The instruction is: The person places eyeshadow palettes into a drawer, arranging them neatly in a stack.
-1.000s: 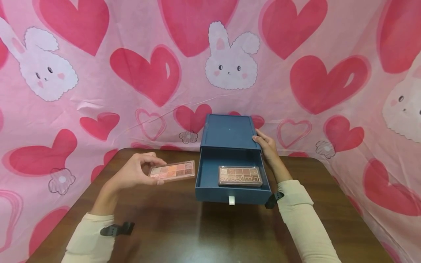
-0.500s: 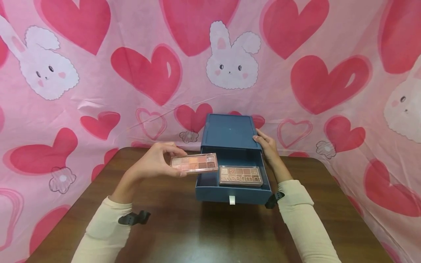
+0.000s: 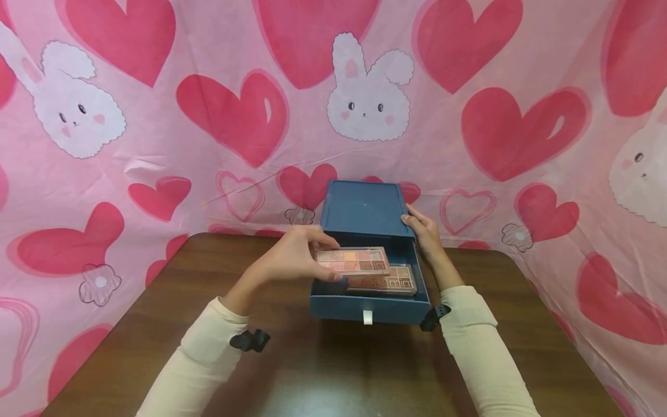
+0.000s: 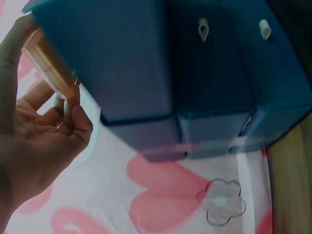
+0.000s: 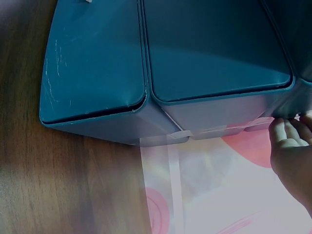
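In the head view my left hand (image 3: 292, 255) pinches one end of an eyeshadow palette (image 3: 359, 260) with a clear cover, thumb toward me and fingers behind. The palette hangs over a pulled-out blue drawer (image 3: 339, 307). Beneath it, a second palette (image 3: 404, 281) with browner pans and lettering lies in the drawer, partly covered from view. My right hand (image 3: 427, 236) touches the right side of the blue drawer box (image 3: 365, 205), thumb at the top edge and fingers along the side. The left wrist view shows the held palette (image 4: 51, 66) beside the drawer's outer wall.
Two more blue drawers, a middle one (image 4: 209, 63) and a bottom one (image 4: 280, 63), are stacked below, each with a white pull tab. The stack stands on a brown wooden table (image 3: 219, 260). A pink cloth (image 3: 302, 127) with hearts and rabbits hangs behind.
My left hand has carried the palette rightward, from beside the drawer to over it, covering part of the second palette. My right hand and the drawer box have stayed put.
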The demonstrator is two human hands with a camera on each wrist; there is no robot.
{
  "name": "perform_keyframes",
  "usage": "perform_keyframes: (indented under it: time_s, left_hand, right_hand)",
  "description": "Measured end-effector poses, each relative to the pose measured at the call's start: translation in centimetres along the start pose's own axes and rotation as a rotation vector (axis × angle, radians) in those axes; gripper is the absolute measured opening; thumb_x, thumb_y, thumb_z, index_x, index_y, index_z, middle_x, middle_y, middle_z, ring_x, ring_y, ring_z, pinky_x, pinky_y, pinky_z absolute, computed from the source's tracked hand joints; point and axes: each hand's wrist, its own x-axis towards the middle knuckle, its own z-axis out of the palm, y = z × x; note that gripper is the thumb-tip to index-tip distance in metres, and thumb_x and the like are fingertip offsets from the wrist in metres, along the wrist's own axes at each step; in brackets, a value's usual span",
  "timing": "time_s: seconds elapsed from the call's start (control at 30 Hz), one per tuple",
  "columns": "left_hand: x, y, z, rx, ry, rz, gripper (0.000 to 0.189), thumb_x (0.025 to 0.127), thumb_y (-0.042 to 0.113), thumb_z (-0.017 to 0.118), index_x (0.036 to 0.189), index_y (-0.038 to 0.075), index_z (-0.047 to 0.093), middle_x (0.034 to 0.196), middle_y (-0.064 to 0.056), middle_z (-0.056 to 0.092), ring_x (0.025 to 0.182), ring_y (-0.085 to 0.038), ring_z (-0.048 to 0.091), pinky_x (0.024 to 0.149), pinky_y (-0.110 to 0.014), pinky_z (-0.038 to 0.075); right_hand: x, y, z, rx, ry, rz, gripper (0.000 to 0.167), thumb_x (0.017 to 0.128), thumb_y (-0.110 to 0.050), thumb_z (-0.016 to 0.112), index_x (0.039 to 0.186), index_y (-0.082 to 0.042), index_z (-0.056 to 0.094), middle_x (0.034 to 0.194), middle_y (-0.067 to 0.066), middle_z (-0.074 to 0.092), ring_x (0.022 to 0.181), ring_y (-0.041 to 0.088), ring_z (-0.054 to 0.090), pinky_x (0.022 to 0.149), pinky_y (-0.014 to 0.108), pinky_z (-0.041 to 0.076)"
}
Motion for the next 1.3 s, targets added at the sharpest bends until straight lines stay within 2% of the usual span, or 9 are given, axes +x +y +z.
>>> perform_keyframes:
  time_s: [0.23,0.5,0.7,0.9,1.13,1.3]
  left_hand:
    - [2.0,0.6,2.1,0.030,-0.004,0.032,0.050,0.067,0.034,0.090,0.112,0.014,0.079,0.086,0.001,0.066,0.081,-0.015,0.058,0.062,-0.028,0.054]
    - [3.2,1.3,3.6,0.087,-0.081,0.059,0.052,0.069,0.037,0.090,0.113,0.013,0.079,0.090,0.001,0.067,0.084,-0.012,0.057,0.065,-0.024,0.052]
    - [3.7,1.6,3.9,0.158,-0.153,0.044,0.052,0.071,0.043,0.087,0.116,0.017,0.078,0.093,0.004,0.066,0.088,-0.010,0.055,0.071,-0.026,0.050]
    - [4.0,2.0,4.1,0.186,-0.218,0.038,0.054,0.073,0.044,0.087,0.119,0.017,0.077,0.100,0.002,0.067,0.093,-0.011,0.055,0.075,-0.026,0.050]
    - [4.0,2.2,4.2,0.242,-0.254,0.007,0.062,0.072,0.045,0.089,0.124,0.015,0.074,0.111,0.000,0.070,0.095,-0.012,0.057,0.076,-0.024,0.053]
    - [3.8,2.3,4.1,0.274,-0.258,0.001,0.070,0.073,0.049,0.088,0.131,0.013,0.070,0.124,-0.004,0.072,0.104,-0.015,0.061,0.084,-0.028,0.057]
  right_hand:
    - [0.0,0.0,0.0,-0.021,-0.005,0.000,0.059,0.099,-0.015,0.051,0.154,-0.002,0.038,0.161,0.020,0.037,0.094,-0.010,0.062,0.083,0.008,0.053]
    - [-0.1,-0.1,0.1,-0.024,-0.009,-0.009,0.059,0.099,-0.015,0.051,0.154,-0.001,0.039,0.160,0.022,0.038,0.094,-0.009,0.062,0.083,0.009,0.054]
    - [-0.1,-0.2,0.1,-0.017,-0.020,0.000,0.058,0.100,-0.015,0.050,0.155,-0.002,0.037,0.161,0.021,0.037,0.092,-0.009,0.063,0.082,0.009,0.054]
    - [-0.3,-0.2,0.0,-0.017,-0.007,0.000,0.059,0.099,-0.016,0.051,0.155,-0.001,0.038,0.157,0.028,0.039,0.086,-0.008,0.065,0.078,0.011,0.056]
    - [-0.2,-0.1,0.0,-0.004,-0.009,0.003,0.060,0.099,-0.015,0.051,0.155,0.000,0.037,0.155,0.031,0.039,0.084,-0.008,0.066,0.077,0.012,0.057]
    - [-0.1,-0.1,0.0,-0.006,-0.005,0.002,0.060,0.098,-0.015,0.052,0.155,0.000,0.037,0.156,0.027,0.040,0.085,-0.008,0.066,0.077,0.011,0.056]
